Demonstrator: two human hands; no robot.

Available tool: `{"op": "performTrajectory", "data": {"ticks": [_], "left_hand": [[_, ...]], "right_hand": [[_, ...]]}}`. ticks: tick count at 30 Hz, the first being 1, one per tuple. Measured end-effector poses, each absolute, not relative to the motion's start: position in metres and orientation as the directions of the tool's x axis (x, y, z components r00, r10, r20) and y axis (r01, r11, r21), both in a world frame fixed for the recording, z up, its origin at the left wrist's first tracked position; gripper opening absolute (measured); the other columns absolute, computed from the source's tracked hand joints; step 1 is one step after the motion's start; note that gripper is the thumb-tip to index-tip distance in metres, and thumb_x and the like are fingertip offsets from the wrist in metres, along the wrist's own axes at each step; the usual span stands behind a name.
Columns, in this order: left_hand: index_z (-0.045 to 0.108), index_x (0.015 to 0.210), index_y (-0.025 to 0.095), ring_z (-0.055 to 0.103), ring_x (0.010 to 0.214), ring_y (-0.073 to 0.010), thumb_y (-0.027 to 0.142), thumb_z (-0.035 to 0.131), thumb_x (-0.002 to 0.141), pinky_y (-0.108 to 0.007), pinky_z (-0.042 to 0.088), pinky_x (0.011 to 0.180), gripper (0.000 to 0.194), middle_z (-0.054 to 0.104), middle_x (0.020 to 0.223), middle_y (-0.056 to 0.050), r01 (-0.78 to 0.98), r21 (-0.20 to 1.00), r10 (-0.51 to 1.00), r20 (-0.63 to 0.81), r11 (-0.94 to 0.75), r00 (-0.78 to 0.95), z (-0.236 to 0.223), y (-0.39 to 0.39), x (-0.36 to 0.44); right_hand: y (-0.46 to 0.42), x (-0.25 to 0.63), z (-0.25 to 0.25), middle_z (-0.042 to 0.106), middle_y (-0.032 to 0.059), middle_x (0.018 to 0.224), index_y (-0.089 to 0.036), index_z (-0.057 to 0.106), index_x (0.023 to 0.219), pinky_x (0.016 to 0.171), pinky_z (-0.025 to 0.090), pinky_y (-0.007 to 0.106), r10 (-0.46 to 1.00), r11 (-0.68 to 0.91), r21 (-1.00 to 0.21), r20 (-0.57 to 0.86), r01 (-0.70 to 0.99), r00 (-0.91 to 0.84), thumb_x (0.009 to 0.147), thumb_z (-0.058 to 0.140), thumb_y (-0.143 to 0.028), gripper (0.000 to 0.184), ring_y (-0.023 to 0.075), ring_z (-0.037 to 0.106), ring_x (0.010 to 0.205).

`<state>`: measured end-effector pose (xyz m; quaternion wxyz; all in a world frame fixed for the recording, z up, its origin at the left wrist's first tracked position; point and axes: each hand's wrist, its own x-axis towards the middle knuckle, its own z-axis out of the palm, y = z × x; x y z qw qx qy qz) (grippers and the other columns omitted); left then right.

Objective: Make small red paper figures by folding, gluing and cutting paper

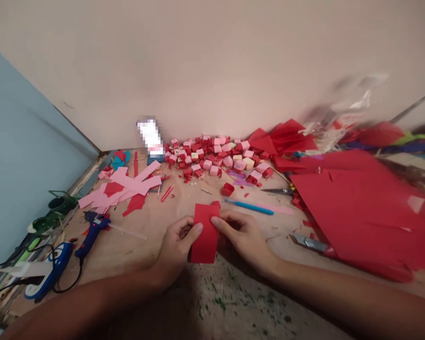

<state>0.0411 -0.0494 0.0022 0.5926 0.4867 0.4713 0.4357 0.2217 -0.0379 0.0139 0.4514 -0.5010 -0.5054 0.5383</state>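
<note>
Held upright near the front of the table is a red paper strip [204, 243]. My left hand [177, 248] pinches its left edge, thumb on the face and fingers behind. My right hand [246, 236] pinches the right edge higher up in the same way. Just past the strip lie a small folded red paper piece [227, 189] and a blue pen [250, 207]. Farther back, many small pink and red paper boxes [207, 165] are heaped against the wall.
Pink paper strips [127, 186], a blue glue gun [92, 233] and a blue-and-white tape dispenser [51, 271] are at left. A blurred phone [150, 137] leans at the back. Large red paper sheets [368, 212], scissors [281, 191] and a utility knife [310, 242] lie right.
</note>
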Motion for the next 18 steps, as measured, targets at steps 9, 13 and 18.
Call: {"op": "performTrajectory", "data": {"ticks": [9,13,18], "left_hand": [[0.069,0.089,0.02,0.056,0.066,-0.0123,0.05,0.075,0.092,-0.024,0.042,0.063,0.031,0.063,0.078,0.002,-0.013,0.997,0.987,-0.075,0.078,0.143,-0.007,-0.042,0.05],[0.067,0.088,0.018,0.054,0.068,-0.0127,0.049,0.075,0.091,-0.025,0.042,0.066,0.032,0.063,0.081,0.0,0.015,0.999,0.985,0.031,-0.034,0.172,-0.015,-0.037,0.053],[0.067,0.094,0.018,0.055,0.073,-0.0145,0.044,0.077,0.09,-0.027,0.043,0.071,0.028,0.063,0.084,0.0,0.035,0.993,0.97,0.099,-0.109,0.222,-0.027,-0.028,0.06]], "right_hand": [[-0.03,0.227,0.003,0.075,0.0075,0.095,-0.021,0.076,0.093,0.067,0.05,0.032,0.996,-0.083,-0.996,-0.083,0.041,-0.018,0.08,0.085,-0.051,0.035,0.0218,0.064,0.076],[-0.029,0.229,0.006,0.079,0.0117,0.1,-0.021,0.081,0.092,0.077,0.055,0.039,0.996,-0.047,-0.993,-0.054,0.107,-0.065,0.082,0.082,-0.057,0.038,0.0282,0.07,0.083],[-0.028,0.228,0.0,0.081,0.0125,0.104,-0.02,0.083,0.101,0.086,0.059,0.044,0.994,-0.031,-0.999,-0.029,-0.017,-0.108,0.081,0.081,-0.065,0.049,0.0346,0.076,0.098]]}}
